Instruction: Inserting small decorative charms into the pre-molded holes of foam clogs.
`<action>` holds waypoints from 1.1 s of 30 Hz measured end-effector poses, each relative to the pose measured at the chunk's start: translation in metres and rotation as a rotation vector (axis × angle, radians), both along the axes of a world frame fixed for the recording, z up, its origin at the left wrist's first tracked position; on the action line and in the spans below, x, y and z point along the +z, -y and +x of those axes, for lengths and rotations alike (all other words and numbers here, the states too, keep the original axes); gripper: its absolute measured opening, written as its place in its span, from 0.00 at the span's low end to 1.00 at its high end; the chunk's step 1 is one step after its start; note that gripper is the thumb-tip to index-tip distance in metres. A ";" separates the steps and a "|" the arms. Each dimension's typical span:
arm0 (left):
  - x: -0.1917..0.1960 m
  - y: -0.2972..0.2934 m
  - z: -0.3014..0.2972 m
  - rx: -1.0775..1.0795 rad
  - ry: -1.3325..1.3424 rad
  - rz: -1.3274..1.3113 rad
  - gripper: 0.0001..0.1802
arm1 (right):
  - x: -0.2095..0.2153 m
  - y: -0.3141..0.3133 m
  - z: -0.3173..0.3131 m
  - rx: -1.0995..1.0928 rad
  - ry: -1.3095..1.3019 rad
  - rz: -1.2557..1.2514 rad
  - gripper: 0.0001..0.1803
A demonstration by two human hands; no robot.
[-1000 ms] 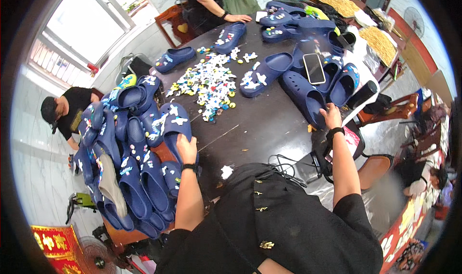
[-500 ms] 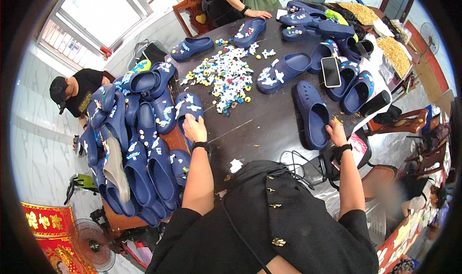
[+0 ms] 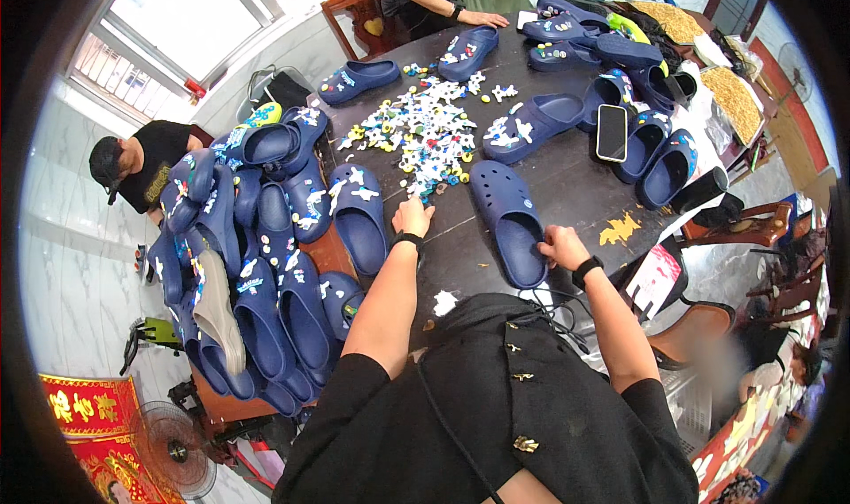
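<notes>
On the dark table in front of me lies a plain navy clog, its toe pointing away from me and its upper bare of figures. My right hand grips the rim near its heel. My left hand is at the near edge of a heap of small shoe charms, white, blue and yellow. Its fingers are drawn together, and whatever is in them is hidden. Just left of that hand stands a navy clog with white charms on its upper.
Many navy clogs and a grey one are piled at the left. Decorated clogs lie beyond the heap and at the right, beside a phone and a black cylinder. Another person's hand rests on the far edge.
The plain clog has shifted left with my right hand. My left hand has let go of the charm-covered clog at the left and moved right to the heap's near edge.
</notes>
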State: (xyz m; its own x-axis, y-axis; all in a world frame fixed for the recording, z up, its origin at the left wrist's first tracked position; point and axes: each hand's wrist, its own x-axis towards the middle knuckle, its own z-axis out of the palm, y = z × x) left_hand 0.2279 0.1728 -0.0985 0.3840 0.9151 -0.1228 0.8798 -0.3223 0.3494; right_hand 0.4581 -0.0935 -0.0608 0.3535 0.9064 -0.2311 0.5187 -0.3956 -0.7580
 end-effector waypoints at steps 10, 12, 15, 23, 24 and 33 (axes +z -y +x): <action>-0.003 -0.023 0.008 -0.018 -0.026 0.110 0.21 | -0.006 -0.018 -0.016 0.095 -0.015 -0.117 0.11; -0.005 -0.024 0.004 -0.025 -0.024 0.115 0.21 | -0.005 -0.017 -0.018 0.081 -0.048 -0.140 0.11; -0.009 -0.028 0.005 0.021 0.003 0.107 0.19 | -0.010 -0.015 -0.014 0.072 -0.085 -0.162 0.13; -0.030 -0.045 -0.001 0.212 0.372 -0.116 0.14 | -0.006 -0.025 -0.014 0.064 -0.052 -0.108 0.27; -0.036 -0.050 -0.008 0.251 0.473 -0.081 0.14 | -0.007 -0.030 -0.016 0.070 -0.039 -0.088 0.27; -0.008 -0.023 0.011 0.142 0.242 0.139 0.18 | -0.017 -0.026 -0.010 0.048 0.012 -0.062 0.27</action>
State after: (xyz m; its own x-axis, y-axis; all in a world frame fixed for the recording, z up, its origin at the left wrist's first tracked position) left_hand 0.2392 0.1953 -0.1061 0.2536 0.9635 0.0863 0.8160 -0.2610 0.5158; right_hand 0.4479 -0.0674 -0.0781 0.3134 0.9064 -0.2831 0.5471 -0.4160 -0.7264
